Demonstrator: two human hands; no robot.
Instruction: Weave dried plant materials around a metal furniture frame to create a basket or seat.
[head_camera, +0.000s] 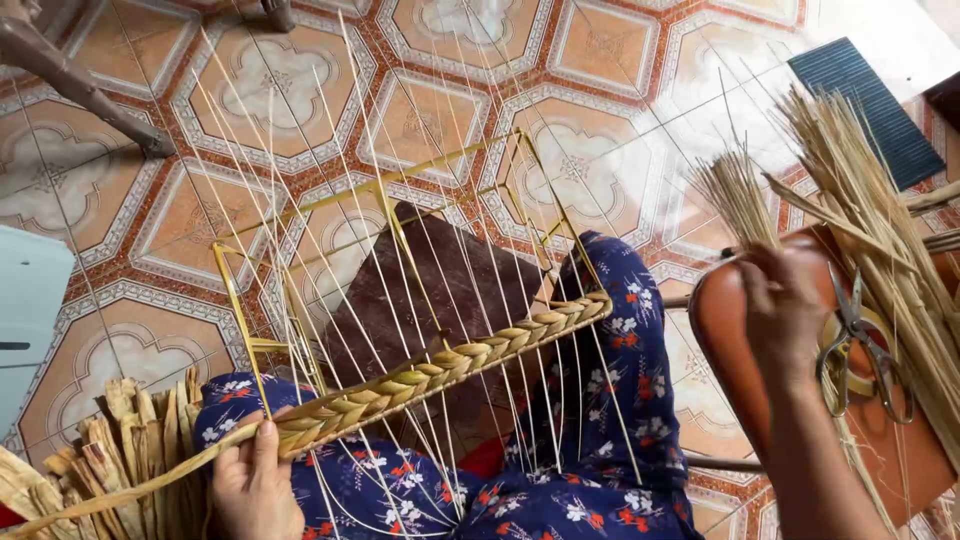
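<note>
Straw braid (440, 375) in left hand (255, 485) (right hand (785, 310) grips stalks (735, 195)).

The left hand (255, 485) grips the end of a braided straw band (440, 372) that runs across a yellow wire frame (375, 200) strung with thin pale strands, resting on the lap. The right hand (785, 310) reaches into a bundle of dried straw (850, 190) lying on an orange stool (730, 350), beside scissors (860, 345).
</note>
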